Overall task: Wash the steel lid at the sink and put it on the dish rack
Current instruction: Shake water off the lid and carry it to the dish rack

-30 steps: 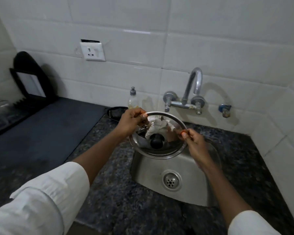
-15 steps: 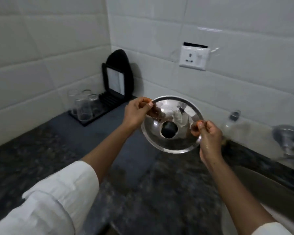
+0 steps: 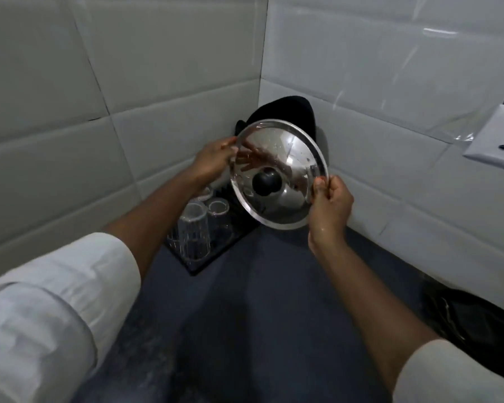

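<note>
Head view, from the left: a white sleeve (image 3: 50,301) runs up to the left hand (image 3: 213,162), whose fingers are closed on the left edge of the steel lid (image 3: 285,158), thumb on the near face and the rest reaching behind the rim. Below that forearm, upturned clear glasses (image 3: 194,232) stand in the black dish rack (image 3: 207,264), which sits in the corner where the tiled walls meet, on the dark counter (image 3: 245,330).

The lid is held in the air above and just beyond the rack, tilted nearly upright with its domed top and black knob (image 3: 266,181) facing the camera. Water droplets speckle the steel, so it looks washed and is probably slick. It reads as thin, stiff and light, unlikely to be hurt by a knock, though it could clatter against the glasses if it slipped. The rim gives the surest purchase for guiding it edge-first into a slot; the knob would serve for a one-handed carry.

To the right, the right hand (image 3: 330,205) pinches the lid's lower right rim, thumb in front, fingers curled behind. A dark upright shape (image 3: 285,107) stands behind the lid, possibly the rack's plate holder, though it is mostly hidden. Farther right a white wall socket (image 3: 498,144) sits at the frame edge.
</note>
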